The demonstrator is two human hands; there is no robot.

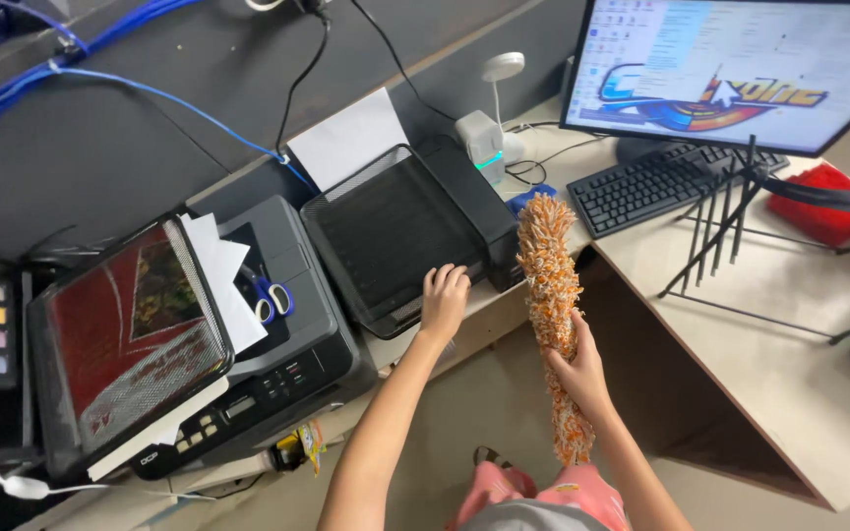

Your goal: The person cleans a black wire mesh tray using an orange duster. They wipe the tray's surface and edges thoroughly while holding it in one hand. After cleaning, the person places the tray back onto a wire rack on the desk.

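My right hand [579, 372] grips an orange and white fluffy duster [548, 275] around its middle; the duster's top reaches up beside the black box [474, 202] on the desk. My left hand [444, 298] rests with fingers spread on the front edge of a black mesh tray [386, 231] that sits next to that box. A sheet of white paper [348, 138] stands behind the tray.
A black printer [282, 364] with blue scissors [270, 295] on it stands to the left, beside a second mesh tray [125, 344] holding papers. A keyboard [666, 182], a monitor [740, 64], a black wire rack [730, 226] and a red box [819, 211] occupy the wooden desk [799, 374] on the right.
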